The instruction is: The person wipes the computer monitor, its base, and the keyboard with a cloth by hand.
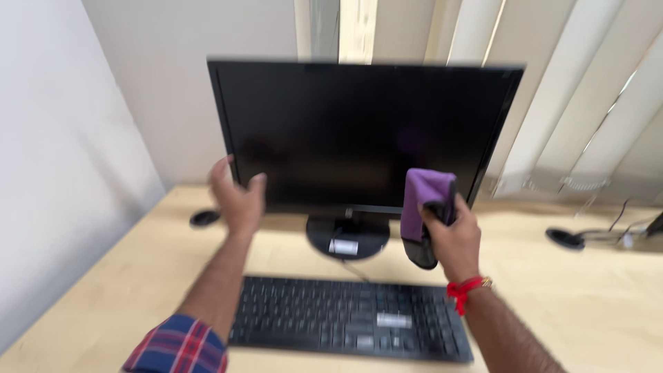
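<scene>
Gripping purple cloth (423, 200) — right hand (452, 238).

Purple cloth (424, 200), black monitor (359, 131), plaid sleeve (181, 345)

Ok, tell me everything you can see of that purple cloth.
The purple cloth is soft and looks like microfibre, with a darker grey part hanging below. It is bunched up and gripped in the right hand, draping over the fingers. The hand holds it up at the lower right corner of the dark monitor, above the black keyboard. Whether it touches the screen cannot be told.
</scene>
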